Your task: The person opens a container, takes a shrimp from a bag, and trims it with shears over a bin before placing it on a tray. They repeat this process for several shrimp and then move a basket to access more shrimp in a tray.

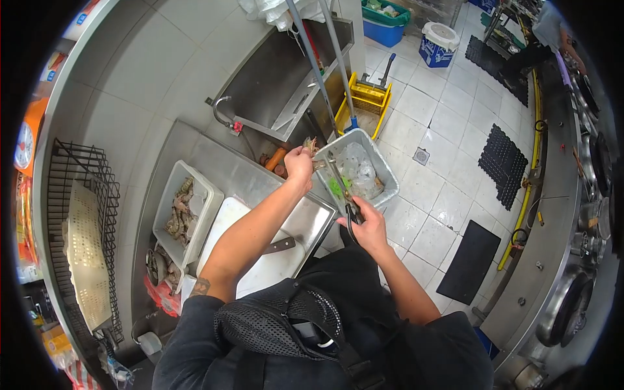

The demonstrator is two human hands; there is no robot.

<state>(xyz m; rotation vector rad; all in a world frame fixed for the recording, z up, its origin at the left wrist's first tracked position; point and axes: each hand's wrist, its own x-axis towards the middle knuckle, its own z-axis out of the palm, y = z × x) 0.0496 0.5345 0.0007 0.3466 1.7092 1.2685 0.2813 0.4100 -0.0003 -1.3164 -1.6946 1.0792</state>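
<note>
My left hand (300, 168) is closed around a prawn (311, 144), whose end sticks out above the fingers. My right hand (368, 229) grips the black handles of a pair of scissors (338, 177); the blades point up toward the left hand, close to the prawn. Whether the blades touch it, I cannot make out. Both hands are at the near left side of a grey bin (388, 179) that holds clear plastic and something green. To the left, a white tub (212, 197) contains several prawns (177, 224).
On the steel counter (221, 170) lie a white cutting board (227, 221) and a knife (279, 245). Mop handles (318, 71) rise behind the bin beside a yellow wringer bucket (372, 97). Black mats (469, 263) cover parts of the tiled floor. Another person (552, 32) stands far right.
</note>
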